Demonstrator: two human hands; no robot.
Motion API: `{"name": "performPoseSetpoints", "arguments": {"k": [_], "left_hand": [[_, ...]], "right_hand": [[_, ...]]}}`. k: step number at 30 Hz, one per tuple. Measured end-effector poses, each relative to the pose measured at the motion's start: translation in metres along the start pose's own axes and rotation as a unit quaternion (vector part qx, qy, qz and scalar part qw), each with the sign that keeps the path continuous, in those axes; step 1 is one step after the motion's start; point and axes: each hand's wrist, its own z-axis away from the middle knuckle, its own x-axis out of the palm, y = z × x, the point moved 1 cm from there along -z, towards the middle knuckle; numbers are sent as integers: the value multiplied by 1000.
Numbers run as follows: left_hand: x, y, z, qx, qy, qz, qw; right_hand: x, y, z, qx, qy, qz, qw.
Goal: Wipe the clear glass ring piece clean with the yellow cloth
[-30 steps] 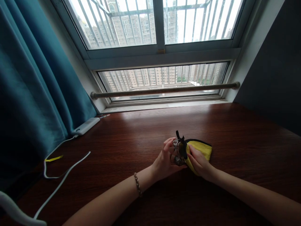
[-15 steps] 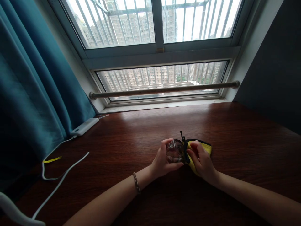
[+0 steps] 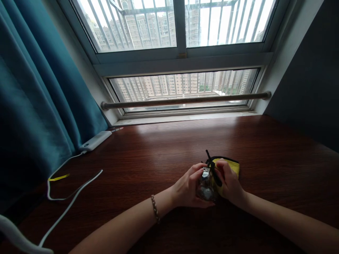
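Over the wooden surface my left hand (image 3: 189, 187) curls around a small clear glass-like vessel (image 3: 206, 190) with shiny, faceted-looking sides. I cannot make out its exact kind. Pressed close on its right, my right hand (image 3: 231, 183) grips a yellow cloth (image 3: 234, 166) with black edging. A thin black cord or loop (image 3: 208, 155) sticks up between the two hands. Part of the cloth lies behind my right fingers, and the vessel's far side is hidden by my left fingers.
A dark wooden tabletop (image 3: 148, 148) runs to the window ledge. At left lie a white power strip (image 3: 95, 141), a white cable (image 3: 71, 203) and a yellow strip (image 3: 59, 177), beside a blue curtain (image 3: 53, 81). A metal rail (image 3: 185, 101) crosses the window.
My left hand has turned and moved slightly right and nearer to me, tilting the clear vessel. The cloth's black edge now lies across the vessel's right side.
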Motion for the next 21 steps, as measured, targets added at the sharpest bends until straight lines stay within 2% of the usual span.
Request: {"name": "performPoseSetpoints", "arguments": {"k": [4,9,15,21], "left_hand": [[-2,5,-2,-5,36,-2,999],[-1,3,0,-37,69,12,997],[0,-1,2,-100,94,39,990],[2,-10,9,-222,120,53,966]], "right_hand": [[1,7,0,83,-26,-45,995],[0,9,-1,122,-103,-144,977],[0,8,-2,130,-106,-133,977],[2,9,-1,133,-80,-94,983]]}}
